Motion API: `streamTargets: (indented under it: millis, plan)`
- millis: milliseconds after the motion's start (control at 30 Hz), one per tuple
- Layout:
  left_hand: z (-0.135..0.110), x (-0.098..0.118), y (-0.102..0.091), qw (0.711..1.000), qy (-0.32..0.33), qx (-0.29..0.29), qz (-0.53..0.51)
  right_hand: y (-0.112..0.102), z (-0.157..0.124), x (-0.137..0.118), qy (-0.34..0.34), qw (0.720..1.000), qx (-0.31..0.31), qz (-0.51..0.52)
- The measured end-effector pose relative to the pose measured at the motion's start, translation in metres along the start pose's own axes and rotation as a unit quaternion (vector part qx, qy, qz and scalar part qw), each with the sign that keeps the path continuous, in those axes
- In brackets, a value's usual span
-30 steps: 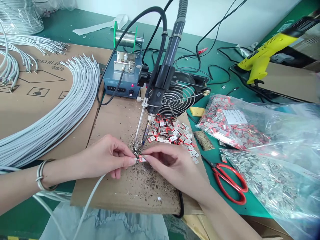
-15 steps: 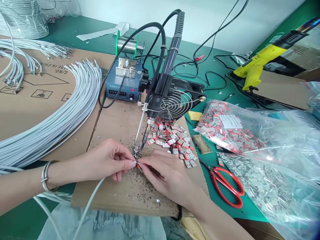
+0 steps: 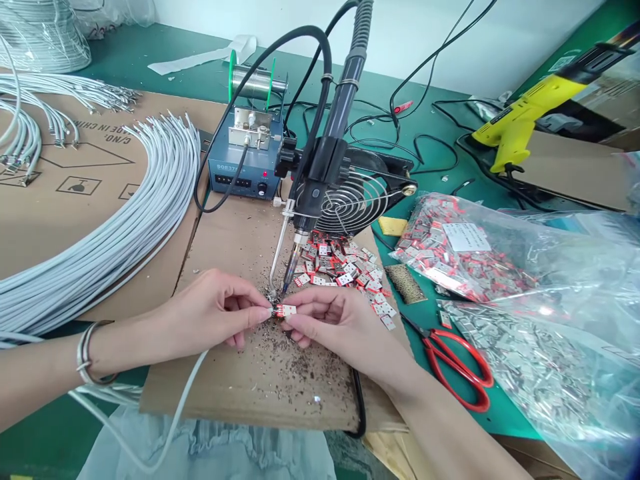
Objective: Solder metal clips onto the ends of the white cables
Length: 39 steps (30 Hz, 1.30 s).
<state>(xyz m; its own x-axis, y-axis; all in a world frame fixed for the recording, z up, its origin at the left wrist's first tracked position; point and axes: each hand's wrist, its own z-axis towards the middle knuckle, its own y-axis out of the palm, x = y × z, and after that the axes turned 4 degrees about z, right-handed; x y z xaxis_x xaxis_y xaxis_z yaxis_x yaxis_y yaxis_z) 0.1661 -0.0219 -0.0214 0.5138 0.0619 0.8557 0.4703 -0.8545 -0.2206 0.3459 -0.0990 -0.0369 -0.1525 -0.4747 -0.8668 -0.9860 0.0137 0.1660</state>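
Note:
My left hand (image 3: 213, 317) pinches the end of a white cable (image 3: 173, 400) that trails down off the cardboard. My right hand (image 3: 335, 327) pinches a small red and white circuit board (image 3: 286, 310) against that cable end. Both hands meet just below the tip of the fixed soldering iron (image 3: 293, 267) and its solder feed tube. A heap of the same small boards (image 3: 345, 267) lies right of the iron. Solder crumbs speckle the cardboard mat (image 3: 235, 380) under my hands.
A blue solder station (image 3: 240, 170) with a solder spool and a black fan (image 3: 357, 197) stand behind the iron. White cable bundles (image 3: 115, 233) curve at left. Red scissors (image 3: 457, 367), plastic bags of parts (image 3: 465, 253) and a yellow glue gun (image 3: 525, 120) lie at right.
My right hand turned the small board so its face shows and raised it slightly toward the iron tip. My left hand stayed pinched on the cable end.

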Motion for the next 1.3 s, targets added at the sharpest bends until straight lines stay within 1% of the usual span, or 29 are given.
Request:
streamTargets:
  millis: [67, 233, 400, 533, 633, 867, 1067, 1167, 1300]
  plan:
    - [-0.0003, 0.0022, -0.0001, 1.000, -0.004, 0.003, 0.009, 0.0008, 0.0013, -0.0002, 0.001, 1.000, 0.008, 0.022]
    - [-0.0006, 0.0011, 0.0008, 1.000, -0.012, 0.017, 0.010, 0.0034, 0.0027, 0.0009, -0.026, 0.999, 0.027, 0.036]
    - [0.0001, -0.0046, 0.0018, 0.999, -0.006, 0.031, -0.021, 0.0054, 0.0013, 0.0005, -0.073, 0.996, 0.046, 0.013]
    - [-0.0010, -0.0025, 0.0018, 0.999, -0.005, 0.035, -0.024, 0.0054, -0.0001, 0.0000, -0.119, 0.992, 0.044, -0.008]
    - [-0.0016, -0.0009, 0.0019, 0.999, -0.004, 0.034, -0.025, 0.0052, -0.0006, 0.0005, -0.136, 0.990, 0.045, -0.012]
    - [-0.0013, -0.0024, 0.0025, 0.998, -0.004, 0.038, -0.041, 0.0048, -0.0008, 0.0023, -0.134, 0.990, 0.040, -0.009]
    - [-0.0033, 0.0019, 0.0028, 0.998, -0.022, 0.040, -0.041, 0.0041, -0.0010, 0.0024, -0.130, 0.990, 0.045, 0.005]
    - [-0.0024, 0.0015, 0.0025, 0.998, -0.024, 0.041, -0.036, 0.0051, -0.0001, 0.0025, -0.128, 0.991, 0.049, -0.002]
    - [-0.0001, -0.0017, 0.0027, 0.998, -0.044, 0.034, -0.022, 0.0068, 0.0021, 0.0037, -0.111, 0.992, 0.050, -0.022]
